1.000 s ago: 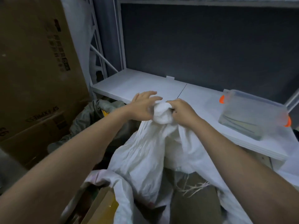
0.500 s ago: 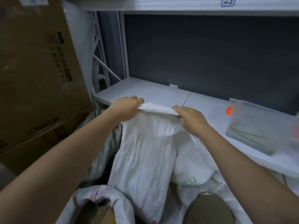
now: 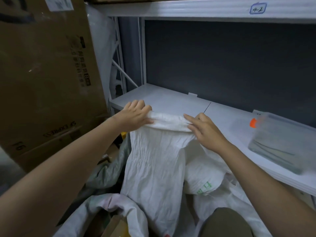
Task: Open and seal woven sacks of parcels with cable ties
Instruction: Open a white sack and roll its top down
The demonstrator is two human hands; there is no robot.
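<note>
A white woven sack [image 3: 153,170] stands in front of me, its crumpled neck pulled up and its top edge stretched flat in a rolled band. My left hand [image 3: 135,117] grips the left end of that band, fingers curled over the top and thumb underneath. My right hand [image 3: 203,130] lies on the right end with fingers nearly straight; whether the thumb pinches the cloth from below is hidden. No cable tie shows.
A white metal shelf [image 3: 171,100] runs behind the sack, with a clear plastic box [image 3: 280,142] with orange clips on its right part. Large cardboard cartons [image 3: 42,74] stand at the left. More white sacks [image 3: 205,182] and a grey-green bag [image 3: 106,171] lie around below.
The bunched sack top has been pulled apart into a flat stretched band; both hands moved outward, left hand leftward, right hand rightward. The right hand's fingers have straightened.
</note>
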